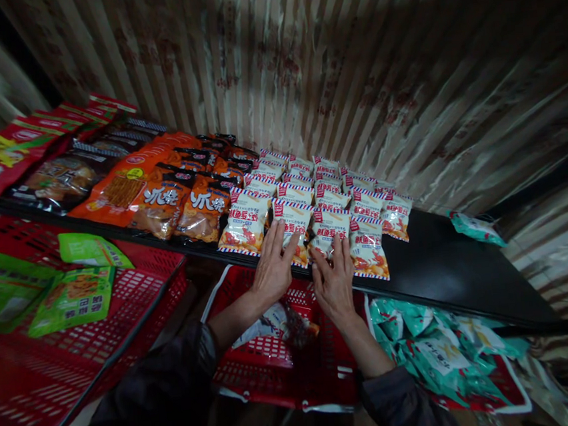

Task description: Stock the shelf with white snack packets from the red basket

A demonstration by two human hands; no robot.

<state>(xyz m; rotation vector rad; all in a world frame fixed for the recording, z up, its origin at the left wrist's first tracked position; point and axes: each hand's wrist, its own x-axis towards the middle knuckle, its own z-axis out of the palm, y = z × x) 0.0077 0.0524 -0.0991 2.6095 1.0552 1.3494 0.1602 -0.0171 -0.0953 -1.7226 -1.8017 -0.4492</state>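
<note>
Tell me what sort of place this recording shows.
Likely a shop's snack display, perhaps a staged one: white pillow-shaped plastic snack packets are lined up on a flat black shelf, and red perforated plastic baskets below hold green and teal packets.

The place looked like a snack shop: packets were grouped by kind along a black shelf, and red shopping baskets below held more (a pleated, patterned curtain hung behind it all).
</note>
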